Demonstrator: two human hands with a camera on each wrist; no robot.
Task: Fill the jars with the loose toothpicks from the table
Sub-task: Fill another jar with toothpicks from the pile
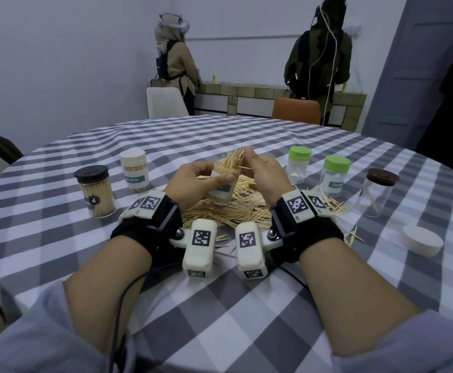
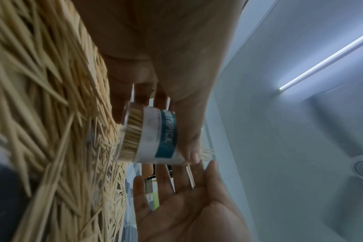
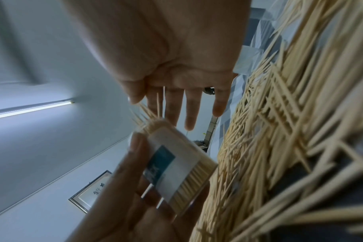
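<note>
- The left hand (image 1: 195, 181) grips a clear jar (image 1: 221, 191) with a white and teal label, fingers behind it and thumb across the front, and holds it tilted above the bench (image 1: 220, 305).
- The jar is packed with toothpicks; a tuft of them (image 1: 232, 162) sticks out of its open mouth in a loose fan.
- The right hand (image 1: 264, 176) is at the jar's mouth. In the head view its thumb and fingertips are among the sticking-out toothpicks; in the right wrist view its fingers (image 3: 192, 104) are nearly straight and spread, so it looks relaxed and not closed round anything.
- A pile of loose toothpicks (image 1: 236, 208) lies on the checked cloth right under both hands, with strays (image 1: 335, 207) scattered to the right.
- To the left stand a full jar with a dark lid (image 1: 95, 191) and, behind it, a full jar with a white lid (image 1: 134, 169).
- To the right stand two nearly empty jars with green lids (image 1: 298, 164) (image 1: 334, 175), and further right a nearly empty jar with a brown lid (image 1: 378, 191).
- A loose white lid (image 1: 422, 240) lies flat on the bench at the right, near the edge.
- Two people stand at a counter by the far wall, backs turned.
</note>
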